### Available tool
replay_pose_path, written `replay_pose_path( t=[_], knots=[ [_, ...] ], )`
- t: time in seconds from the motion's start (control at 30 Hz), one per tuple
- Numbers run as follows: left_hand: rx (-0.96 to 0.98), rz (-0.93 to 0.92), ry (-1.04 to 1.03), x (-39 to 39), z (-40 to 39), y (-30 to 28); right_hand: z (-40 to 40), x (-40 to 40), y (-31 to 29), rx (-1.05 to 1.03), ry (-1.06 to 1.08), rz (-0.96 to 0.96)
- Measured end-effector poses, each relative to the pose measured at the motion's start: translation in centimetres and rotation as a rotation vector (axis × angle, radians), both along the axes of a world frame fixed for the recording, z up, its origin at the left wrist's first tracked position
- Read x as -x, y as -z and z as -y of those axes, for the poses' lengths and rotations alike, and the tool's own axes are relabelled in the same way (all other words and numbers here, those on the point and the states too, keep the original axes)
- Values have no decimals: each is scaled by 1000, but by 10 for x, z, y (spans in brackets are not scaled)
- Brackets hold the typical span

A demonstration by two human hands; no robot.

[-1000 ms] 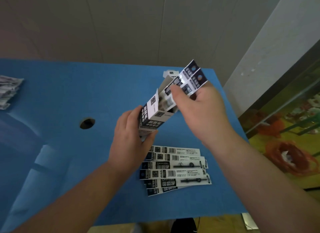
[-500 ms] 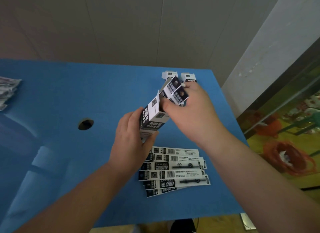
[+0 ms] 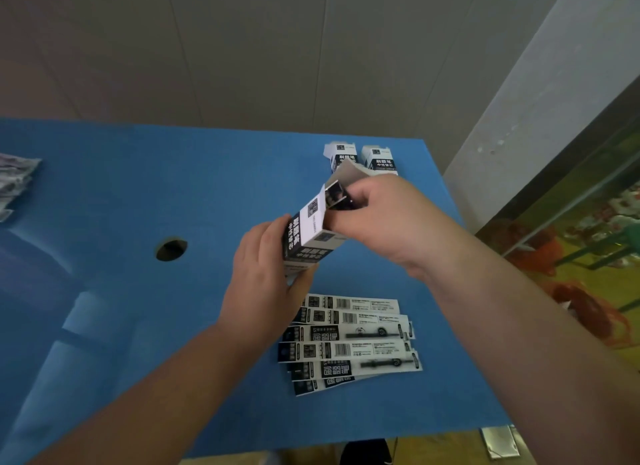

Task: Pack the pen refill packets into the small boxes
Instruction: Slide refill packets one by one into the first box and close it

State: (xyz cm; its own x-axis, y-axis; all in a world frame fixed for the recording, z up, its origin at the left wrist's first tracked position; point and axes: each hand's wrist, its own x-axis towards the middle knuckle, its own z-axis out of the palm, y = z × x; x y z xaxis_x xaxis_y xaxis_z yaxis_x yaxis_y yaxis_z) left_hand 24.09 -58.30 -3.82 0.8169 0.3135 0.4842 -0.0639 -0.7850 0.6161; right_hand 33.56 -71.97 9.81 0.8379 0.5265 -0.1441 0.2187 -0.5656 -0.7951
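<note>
Head view showed the refill packets (image 3: 335, 196), which had stuck far out of the small box (image 3: 313, 234) a second earlier, now sunk almost fully inside at frame centre. The left hand (image 3: 265, 284) gripped the box's lower end while the right hand (image 3: 375, 215) pinched the packet tops by the open flap. That box looked nearly filled; loose packets (image 3: 349, 343) waited below.

Matt blue foam table top (image 3: 145, 326), printed cardboard box (image 3: 311, 236), glossy plastic refill packets (image 3: 349, 343)
</note>
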Motion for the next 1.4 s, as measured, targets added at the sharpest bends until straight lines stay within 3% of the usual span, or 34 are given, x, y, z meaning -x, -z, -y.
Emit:
replay_pose_path(
  t=[0.2,0.47,0.57,0.7,0.8,0.9,0.97,1.4],
  knots=[
    [23,3,-15,-2,-5,0,4,-5,-12,-42,1,30],
    [13,-29,33,-8,-2,2,-4,-8,-4,89,-99,-31],
    [90,-40,23,-9,-4,0,5,-10,-1,-102,-67,-73],
    [200,-75,-15,-9,-7,-4,19,-13,23,-368,147,-64],
    [278,-104,-18,-8,-7,-4,32,-17,59,-97,158,21],
    [302,-103,8,-9,-6,-3,42,-15,89,412,-174,71],
    [316,-110,15,-10,-4,-2,42,-10,102,588,-347,127],
    [336,-120,8,-5,-7,1,43,0,113,653,-448,275]
  ],
)
